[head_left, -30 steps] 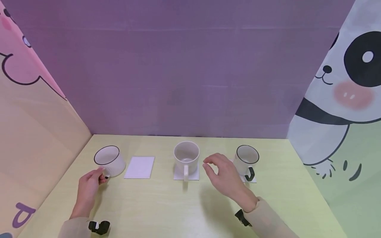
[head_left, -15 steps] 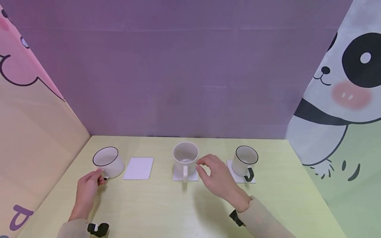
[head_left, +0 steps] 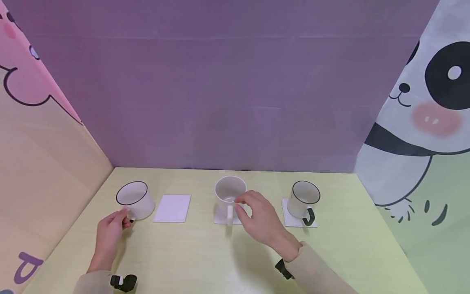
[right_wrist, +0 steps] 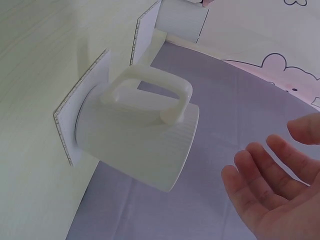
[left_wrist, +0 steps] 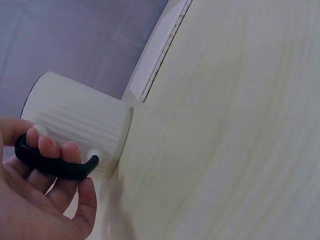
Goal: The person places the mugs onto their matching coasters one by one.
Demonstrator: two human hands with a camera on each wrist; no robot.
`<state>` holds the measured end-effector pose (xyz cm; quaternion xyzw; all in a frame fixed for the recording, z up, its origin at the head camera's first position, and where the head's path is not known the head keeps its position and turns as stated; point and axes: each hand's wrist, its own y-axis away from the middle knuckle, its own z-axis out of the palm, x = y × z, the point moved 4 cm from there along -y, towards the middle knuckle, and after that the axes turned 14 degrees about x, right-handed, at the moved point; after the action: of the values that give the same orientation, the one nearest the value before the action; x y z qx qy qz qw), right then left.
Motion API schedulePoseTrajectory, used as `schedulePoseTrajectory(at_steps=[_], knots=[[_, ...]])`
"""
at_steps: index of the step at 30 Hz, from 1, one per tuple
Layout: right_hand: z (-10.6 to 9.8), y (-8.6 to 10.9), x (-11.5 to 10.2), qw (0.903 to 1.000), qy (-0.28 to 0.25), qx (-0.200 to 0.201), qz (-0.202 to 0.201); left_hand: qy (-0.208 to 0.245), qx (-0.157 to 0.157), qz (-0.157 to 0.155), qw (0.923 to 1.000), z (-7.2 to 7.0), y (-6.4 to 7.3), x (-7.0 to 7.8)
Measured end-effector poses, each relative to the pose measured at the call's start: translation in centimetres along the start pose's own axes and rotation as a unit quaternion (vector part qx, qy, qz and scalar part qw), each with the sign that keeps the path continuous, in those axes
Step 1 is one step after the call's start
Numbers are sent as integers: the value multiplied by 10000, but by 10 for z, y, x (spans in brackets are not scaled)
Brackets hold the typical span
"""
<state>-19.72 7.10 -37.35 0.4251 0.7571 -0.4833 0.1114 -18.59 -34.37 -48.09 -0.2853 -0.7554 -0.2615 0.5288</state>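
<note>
My left hand (head_left: 109, 230) grips the black handle (left_wrist: 55, 165) of a white ribbed mug (left_wrist: 82, 117) with a thin dark rim, at the left of the table. In the middle a plain white mug (head_left: 225, 198) stands upright on a square white coaster (right_wrist: 95, 80), its white handle (right_wrist: 155, 77) facing the front. My right hand (head_left: 258, 218) hovers just right of that handle, overlapping the mug in the head view. Its fingers (right_wrist: 257, 172) are relaxed and apart from the mug in the right wrist view, with nothing between them and the thumb.
A bare white coaster (head_left: 171, 208) lies between the left and middle mugs. At the right, a dark-rimmed mug (head_left: 302, 198) with a black handle stands on another coaster (head_left: 291, 218). A purple backdrop (head_left: 235, 90) and printed side panels (head_left: 404, 175) enclose the pale wooden table (head_left: 183, 253).
My right hand has moved left, from beside the right mug to the middle mug's handle. The left hand keeps its grip on its mug with hardly any movement.
</note>
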Motion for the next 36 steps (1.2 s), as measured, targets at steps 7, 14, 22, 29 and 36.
schedulePoseTrajectory(at_steps=[7, 14, 22, 29, 36], knots=[[6, -3, -7, 10000, -12, 19, -97, 102, 1, -34, 9999, 1, 0, 1], [11, -8, -12, 9998, -9, 61, -166, 64, 24, -2, 10000, 0, 0, 2], [19, -11, -15, 9999, -22, 36, -131, 10, -2, 28, 10000, 0, 1, 1], [24, -15, -18, 9999, 38, 30, -141, -8, 7, 9, 10000, 1, 2, 0], [30, -18, -21, 9999, -76, 33, -103, 74, 59, 22, 10000, 1, 0, 2]])
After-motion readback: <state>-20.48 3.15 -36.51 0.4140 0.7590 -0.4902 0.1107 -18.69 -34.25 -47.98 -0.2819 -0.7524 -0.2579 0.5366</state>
